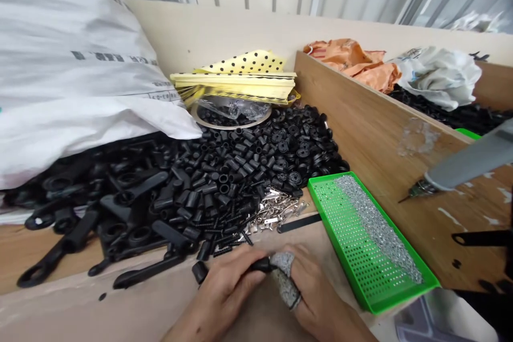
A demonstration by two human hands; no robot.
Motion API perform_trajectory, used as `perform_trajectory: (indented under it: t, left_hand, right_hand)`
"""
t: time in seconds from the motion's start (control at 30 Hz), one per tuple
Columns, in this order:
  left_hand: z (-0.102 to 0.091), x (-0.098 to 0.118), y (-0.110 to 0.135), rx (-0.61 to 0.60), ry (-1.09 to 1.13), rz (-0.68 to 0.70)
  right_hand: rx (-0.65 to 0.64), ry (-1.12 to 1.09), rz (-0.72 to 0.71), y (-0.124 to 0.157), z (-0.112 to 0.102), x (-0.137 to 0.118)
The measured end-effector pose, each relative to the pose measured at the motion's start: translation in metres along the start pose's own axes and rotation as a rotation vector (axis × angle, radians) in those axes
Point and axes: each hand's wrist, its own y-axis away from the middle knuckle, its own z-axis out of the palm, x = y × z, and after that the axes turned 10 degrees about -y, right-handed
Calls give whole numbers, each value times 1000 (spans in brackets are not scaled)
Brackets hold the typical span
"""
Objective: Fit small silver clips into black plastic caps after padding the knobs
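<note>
My left hand [224, 291] and my right hand [316, 294] meet at the near edge of the wooden bench [52, 304]. Together they pinch a small black plastic part [262, 264] between their fingertips. A grey fabric cot covers one right finger [285, 278]. Another short black tube [199, 271] lies just left of my left hand. Right in front of the hands spreads a big heap of black plastic parts [192, 187]: handles, short tubes and round wheels. Small silver metal clips [276, 211] lie at the heap's near edge.
A green perforated tray [348, 235] holding a strip of small silver screws [377, 227] sits to the right. A wooden divider [385, 139] rises behind it. A grey electric screwdriver [460, 168] hangs at right. A white sack [68, 64], yellow dotted sheets [240, 77] and a metal bowl [230, 115] stand behind.
</note>
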Motion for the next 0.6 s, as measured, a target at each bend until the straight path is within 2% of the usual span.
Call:
perform_trajectory:
  t: [0.1, 0.2, 0.3, 0.47, 0.6]
  left_hand:
    - [0, 3, 1, -30, 93, -21]
    - [1, 4, 2, -16, 71, 35]
    - [6, 3, 5, 53, -37, 134]
    - [13, 1, 10, 187, -269, 264]
    - [10, 0, 13, 175, -138, 215]
  right_hand:
    - [-49, 4, 26, 6, 3, 3]
    - [-27, -124, 221, 13, 6, 6]
    - [1, -226, 390, 16, 10, 8]
    - [18, -277, 391, 21, 21, 16]
    - [16, -194, 339, 32, 24, 23]
